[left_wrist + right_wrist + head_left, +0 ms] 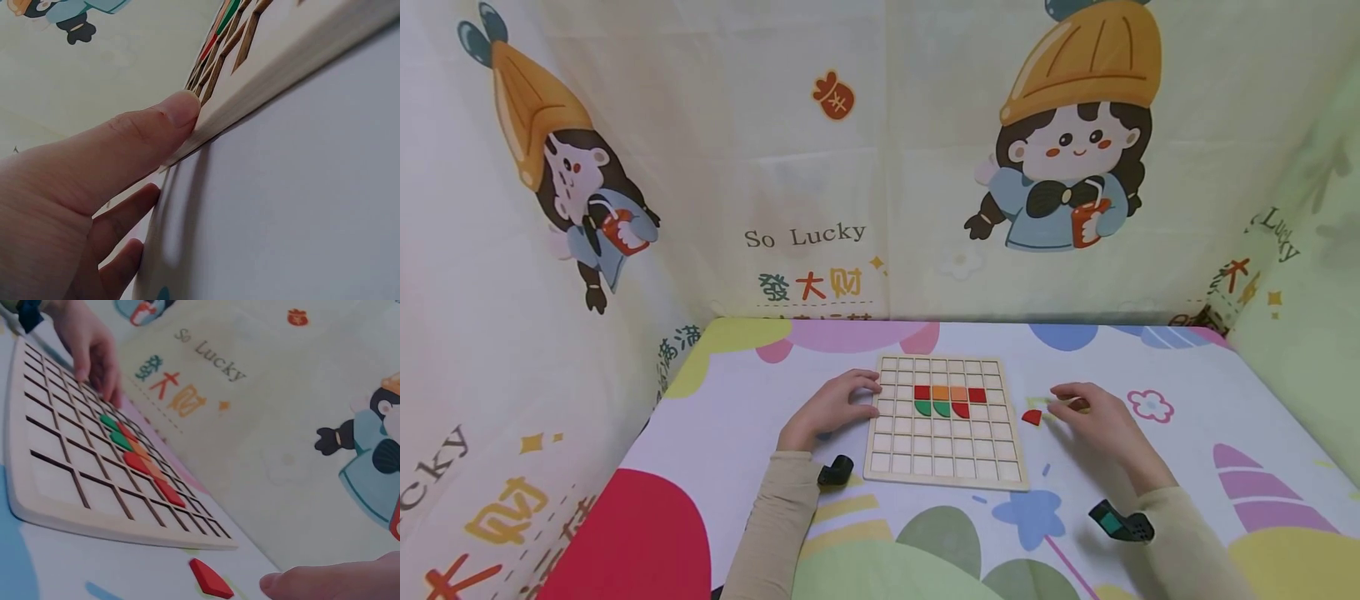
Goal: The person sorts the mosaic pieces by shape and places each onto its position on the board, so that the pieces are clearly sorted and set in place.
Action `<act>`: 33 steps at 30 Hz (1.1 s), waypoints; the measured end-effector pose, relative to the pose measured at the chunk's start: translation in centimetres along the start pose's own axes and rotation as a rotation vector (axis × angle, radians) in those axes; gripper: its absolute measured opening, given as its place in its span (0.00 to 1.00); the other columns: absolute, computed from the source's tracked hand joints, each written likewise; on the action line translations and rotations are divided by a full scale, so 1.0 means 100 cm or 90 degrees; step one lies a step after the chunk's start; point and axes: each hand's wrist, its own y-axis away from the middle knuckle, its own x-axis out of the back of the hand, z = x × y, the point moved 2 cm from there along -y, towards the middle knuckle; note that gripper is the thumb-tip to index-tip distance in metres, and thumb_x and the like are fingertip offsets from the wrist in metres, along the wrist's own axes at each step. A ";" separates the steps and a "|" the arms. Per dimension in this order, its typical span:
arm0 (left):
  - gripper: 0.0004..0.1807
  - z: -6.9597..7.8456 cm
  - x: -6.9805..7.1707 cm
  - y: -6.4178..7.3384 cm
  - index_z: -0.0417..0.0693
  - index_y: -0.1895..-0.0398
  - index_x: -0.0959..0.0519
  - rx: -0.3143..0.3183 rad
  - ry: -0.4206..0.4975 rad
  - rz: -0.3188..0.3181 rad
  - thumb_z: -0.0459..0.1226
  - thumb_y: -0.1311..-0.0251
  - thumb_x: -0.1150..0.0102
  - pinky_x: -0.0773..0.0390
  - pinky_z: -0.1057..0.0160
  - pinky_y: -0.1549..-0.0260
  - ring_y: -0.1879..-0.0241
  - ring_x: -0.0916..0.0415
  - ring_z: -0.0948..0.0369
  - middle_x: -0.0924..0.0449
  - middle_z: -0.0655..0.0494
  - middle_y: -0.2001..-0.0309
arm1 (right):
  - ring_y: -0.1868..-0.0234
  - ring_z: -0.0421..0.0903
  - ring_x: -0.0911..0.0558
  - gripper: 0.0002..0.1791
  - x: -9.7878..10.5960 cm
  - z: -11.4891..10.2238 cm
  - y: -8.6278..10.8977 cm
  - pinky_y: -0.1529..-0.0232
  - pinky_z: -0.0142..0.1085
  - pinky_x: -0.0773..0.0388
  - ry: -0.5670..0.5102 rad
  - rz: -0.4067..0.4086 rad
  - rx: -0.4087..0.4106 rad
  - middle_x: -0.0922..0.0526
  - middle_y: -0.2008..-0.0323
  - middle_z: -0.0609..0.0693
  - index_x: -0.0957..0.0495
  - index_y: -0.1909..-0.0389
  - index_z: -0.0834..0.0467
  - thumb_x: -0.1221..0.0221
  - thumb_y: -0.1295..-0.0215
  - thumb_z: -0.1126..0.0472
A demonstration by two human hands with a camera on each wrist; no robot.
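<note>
A wooden grid board [946, 484] lies on the table with a row of square pieces: red [922, 392], two orange ones [940, 392] and red [977, 395]. In the row nearer me sit two green quarter-round pieces [922, 408] and a red one [960, 410]. My left hand [829, 408] rests at the board's left edge; the left wrist view shows its thumb [178, 111] touching the frame. A loose red quarter-round piece [210, 579] lies off the board's right side. Just right of it hovers my right hand [1101, 422], apart from the piece and holding nothing visible.
A patterned cloth [760, 367] covers the table. Printed curtains [925, 275] enclose the back and both sides. Each wrist bears a black device, the left one [837, 471] close to the board's lower left corner.
</note>
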 end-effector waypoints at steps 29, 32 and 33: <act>0.19 0.001 0.000 0.001 0.43 0.48 0.19 -0.009 -0.004 -0.002 0.37 0.42 0.31 0.37 0.53 0.33 0.32 0.36 0.54 0.30 0.53 0.35 | 0.66 0.46 0.28 0.17 -0.018 -0.011 0.000 0.67 0.37 0.30 0.033 0.000 0.116 0.21 0.65 0.51 0.17 0.54 0.64 0.30 0.44 0.61; 0.19 0.001 0.000 0.001 0.43 0.48 0.19 -0.011 -0.009 -0.003 0.37 0.42 0.32 0.37 0.53 0.33 0.33 0.36 0.54 0.30 0.53 0.34 | 0.67 0.46 0.29 0.14 -0.019 -0.012 0.000 0.68 0.36 0.31 0.041 0.011 0.137 0.22 0.66 0.50 0.16 0.57 0.62 0.30 0.44 0.62; 0.19 0.001 0.000 0.001 0.43 0.48 0.19 -0.012 -0.009 -0.003 0.37 0.42 0.32 0.37 0.53 0.33 0.33 0.36 0.54 0.30 0.53 0.35 | 0.68 0.46 0.29 0.13 -0.019 -0.012 0.000 0.69 0.36 0.32 0.044 0.013 0.141 0.22 0.67 0.50 0.15 0.58 0.61 0.30 0.44 0.62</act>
